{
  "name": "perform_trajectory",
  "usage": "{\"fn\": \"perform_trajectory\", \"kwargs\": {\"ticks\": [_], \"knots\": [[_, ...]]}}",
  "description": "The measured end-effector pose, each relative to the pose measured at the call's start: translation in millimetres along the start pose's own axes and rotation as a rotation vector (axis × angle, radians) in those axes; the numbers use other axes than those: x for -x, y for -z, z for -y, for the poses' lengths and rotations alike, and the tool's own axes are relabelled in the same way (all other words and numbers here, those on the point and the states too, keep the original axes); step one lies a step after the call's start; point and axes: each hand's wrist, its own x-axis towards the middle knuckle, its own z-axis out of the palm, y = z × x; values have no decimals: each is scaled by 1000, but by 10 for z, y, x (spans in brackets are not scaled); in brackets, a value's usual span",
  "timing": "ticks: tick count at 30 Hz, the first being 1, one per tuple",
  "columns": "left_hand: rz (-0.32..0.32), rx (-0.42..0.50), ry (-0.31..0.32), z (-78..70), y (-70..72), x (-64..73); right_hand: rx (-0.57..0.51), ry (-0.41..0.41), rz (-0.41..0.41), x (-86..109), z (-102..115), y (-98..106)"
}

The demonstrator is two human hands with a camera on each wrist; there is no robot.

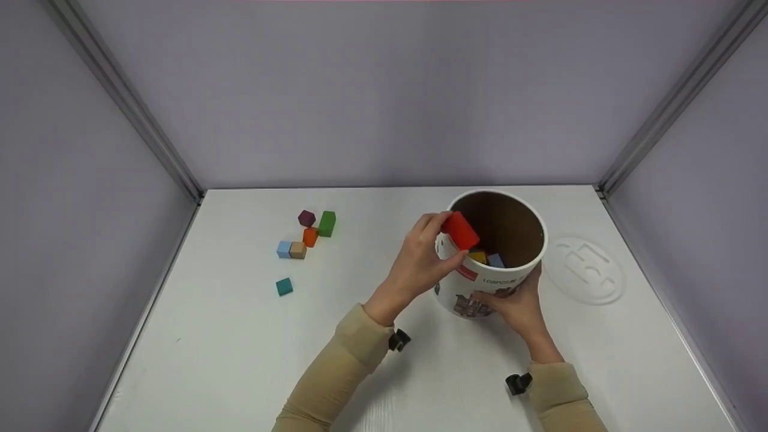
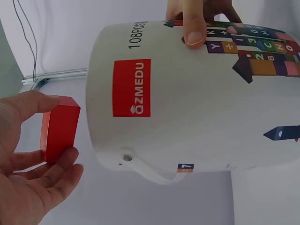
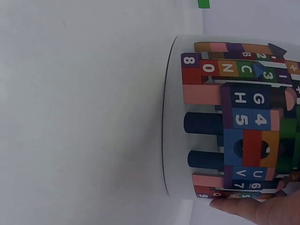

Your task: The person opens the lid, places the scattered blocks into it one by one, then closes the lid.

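Between thumb and fingers, my left hand [image 1: 418, 255] pinches a red block [image 1: 461, 231] at the near left rim of a white bucket [image 1: 447, 288]. The left wrist view shows the red block [image 2: 62, 126] tilted beside the bucket's rim. My right hand [image 1: 521, 306] grips the bucket's right side, its thumb across the printed front. That thumb [image 3: 239, 209] lies along the printed picture in the right wrist view. Inside the bucket are a yellow block [image 1: 478, 257] and a light blue block [image 1: 495, 260]; its deeper inside is hidden.
A clear round lid [image 1: 585, 270] lies right of the bucket. On the left of the white table [image 1: 198, 336] are a purple block [image 1: 306, 218], a green block [image 1: 327, 223], an orange block [image 1: 310, 236], a blue block [image 1: 284, 249], a tan block [image 1: 298, 250] and a teal block [image 1: 284, 287].
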Motion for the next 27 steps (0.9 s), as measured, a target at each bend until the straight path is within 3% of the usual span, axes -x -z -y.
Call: {"fn": "perform_trajectory", "kwargs": {"ticks": [9, 13, 20, 27], "knots": [[94, -110, 45, 24, -78, -92, 7, -1, 7, -18, -8, 2], [115, -148, 25, 55, -68, -83, -21, 14, 11, -14, -26, 1], [38, -212, -41, 167, 1, 4, -56, 39, 23, -9, -53, -1], [-17, -247, 12, 358, 126, 208, -41, 20, 26, 0, -50, 4]]}}
